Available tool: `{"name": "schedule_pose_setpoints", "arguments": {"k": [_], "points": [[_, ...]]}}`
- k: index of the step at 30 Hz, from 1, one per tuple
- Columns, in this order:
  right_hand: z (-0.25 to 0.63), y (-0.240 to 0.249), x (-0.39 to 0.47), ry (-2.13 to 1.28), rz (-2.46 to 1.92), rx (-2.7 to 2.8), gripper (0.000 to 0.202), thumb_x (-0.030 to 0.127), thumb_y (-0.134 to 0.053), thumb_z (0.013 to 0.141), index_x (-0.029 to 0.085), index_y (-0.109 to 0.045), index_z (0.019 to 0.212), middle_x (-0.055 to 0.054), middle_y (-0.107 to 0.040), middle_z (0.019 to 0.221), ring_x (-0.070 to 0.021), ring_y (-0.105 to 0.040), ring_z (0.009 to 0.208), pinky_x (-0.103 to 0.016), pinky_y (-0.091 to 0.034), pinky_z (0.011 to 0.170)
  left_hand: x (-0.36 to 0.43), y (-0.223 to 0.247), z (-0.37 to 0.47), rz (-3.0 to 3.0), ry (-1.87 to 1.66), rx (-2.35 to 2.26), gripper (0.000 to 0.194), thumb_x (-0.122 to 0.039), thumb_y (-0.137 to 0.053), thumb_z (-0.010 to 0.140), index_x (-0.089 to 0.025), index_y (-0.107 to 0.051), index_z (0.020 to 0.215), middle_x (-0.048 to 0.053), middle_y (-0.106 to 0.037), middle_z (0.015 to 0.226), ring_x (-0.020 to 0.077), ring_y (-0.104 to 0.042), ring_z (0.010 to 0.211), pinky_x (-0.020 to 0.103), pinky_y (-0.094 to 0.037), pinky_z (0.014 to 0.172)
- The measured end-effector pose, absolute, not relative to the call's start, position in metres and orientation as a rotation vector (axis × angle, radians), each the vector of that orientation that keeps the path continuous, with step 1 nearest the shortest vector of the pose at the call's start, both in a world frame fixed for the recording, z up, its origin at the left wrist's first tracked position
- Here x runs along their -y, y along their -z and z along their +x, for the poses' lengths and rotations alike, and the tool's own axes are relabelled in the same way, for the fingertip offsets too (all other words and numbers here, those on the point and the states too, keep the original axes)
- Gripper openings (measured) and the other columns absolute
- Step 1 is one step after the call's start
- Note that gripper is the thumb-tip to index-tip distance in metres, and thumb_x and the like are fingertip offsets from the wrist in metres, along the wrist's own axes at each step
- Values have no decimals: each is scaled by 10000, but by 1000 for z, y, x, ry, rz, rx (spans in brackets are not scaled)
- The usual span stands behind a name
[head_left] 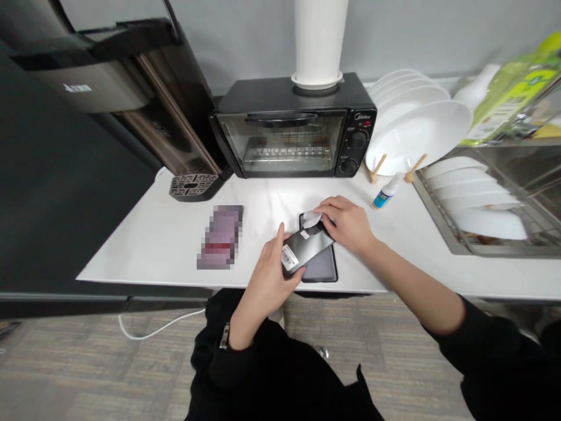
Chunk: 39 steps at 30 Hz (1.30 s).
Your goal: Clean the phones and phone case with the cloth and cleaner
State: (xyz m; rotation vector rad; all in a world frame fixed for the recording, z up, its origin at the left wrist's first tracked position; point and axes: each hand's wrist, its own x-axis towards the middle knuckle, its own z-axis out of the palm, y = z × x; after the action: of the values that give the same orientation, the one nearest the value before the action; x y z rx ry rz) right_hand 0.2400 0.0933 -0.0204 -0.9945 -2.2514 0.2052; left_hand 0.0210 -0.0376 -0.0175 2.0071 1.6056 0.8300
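My left hand [274,269] grips the lower left end of a dark, glossy smartphone [312,250], its thumb underneath and the index finger stretched out. A white barcode label and a smaller sticker are on the side facing me. My right hand [348,225] is closed at the phone's far end, on a small white piece of paper or cloth [312,220]; which of the two I cannot tell. Below the phone, on the white counter [144,248], lies an open black phone case [322,269] with a grey inside. The phone hides part of it.
A blurred-out purple item [221,237] lies left of my hands. Behind are a drinks dispenser [193,186], a black toaster oven [284,146], and a white plate [416,137] in a wooden rack. A small spray bottle [385,194] and a dish-filled sink [460,248] are right.
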Motion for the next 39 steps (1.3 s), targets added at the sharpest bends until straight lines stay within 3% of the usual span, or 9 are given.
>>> {"name": "schedule_pose_setpoints", "arguments": {"k": [3,5,8,11,16,23,30,35,39], "points": [[237,19,-65,-193,-1016,2338,401,193,-482,1000,181,-685,1345,-120,-716,1342,-328,-628,1294,-546,-540,1070,35,22,20,1995,-883,-1605,1082,-265,-756,871,-287,-32,1674,124,-567,1484,281,-546,1378,465,-437,1183],[229,19,-38,-207,-988,2426,484,256,-457,1038,160,-541,1504,-129,-583,1534,-326,-503,1463,-591,-427,1208,36,25,22,2030,-905,-1606,1103,-291,-769,865,-287,-21,1675,122,-563,1507,281,-544,1393,453,-442,1184],[218,17,-1,-311,-800,2618,542,356,-436,1072,144,-439,1571,-120,-486,1614,-274,-394,1546,-549,-316,1299,38,29,25,2059,-897,-1610,1074,-276,-743,879,-299,-22,1675,129,-510,1572,285,-531,1424,440,-466,1168],[226,14,14,-387,-697,2689,574,407,-480,1067,183,-410,1590,-87,-494,1611,-239,-419,1532,-496,-342,1300,39,30,26,2051,-869,-1631,1050,-306,-749,884,-301,-55,1672,129,-558,1513,291,-584,1368,437,-513,1118],[269,18,-9,-223,-1042,2514,615,409,-515,1054,250,-349,1625,-70,-444,1636,-306,-414,1528,-604,-425,1227,38,25,26,2076,-876,-1604,1079,-312,-796,854,-295,-83,1663,119,-606,1438,296,-598,1335,460,-497,1137],[239,17,-17,-169,-1113,2522,764,619,-466,1025,89,-419,1574,-165,-412,1642,-344,-347,1555,-596,-363,1259,39,21,19,2112,-833,-1512,1031,-192,-743,846,-284,-114,1657,137,-529,1539,304,-524,1419,508,-446,1189],[241,11,21,-300,-731,2767,656,547,-439,1062,144,-409,1579,-78,-452,1638,-231,-400,1540,-481,-390,1269,37,25,19,2102,-849,-1485,1037,-167,-738,827,-275,-126,1657,127,-557,1518,287,-559,1384,479,-482,1160],[274,14,-23,-117,-1097,2588,632,492,-437,1071,136,-393,1592,-113,-420,1648,-304,-378,1545,-580,-417,1231,36,22,22,2121,-865,-1517,992,-180,-743,827,-252,-185,1644,124,-574,1498,287,-556,1385,475,-462,1182],[244,14,-28,-168,-1029,2591,647,520,-412,1073,107,-424,1571,-138,-454,1623,-311,-358,1555,-585,-353,1267,34,25,21,2117,-871,-1536,994,-177,-746,824,-251,-193,1647,135,-568,1507,298,-560,1384,484,-474,1170]]}}
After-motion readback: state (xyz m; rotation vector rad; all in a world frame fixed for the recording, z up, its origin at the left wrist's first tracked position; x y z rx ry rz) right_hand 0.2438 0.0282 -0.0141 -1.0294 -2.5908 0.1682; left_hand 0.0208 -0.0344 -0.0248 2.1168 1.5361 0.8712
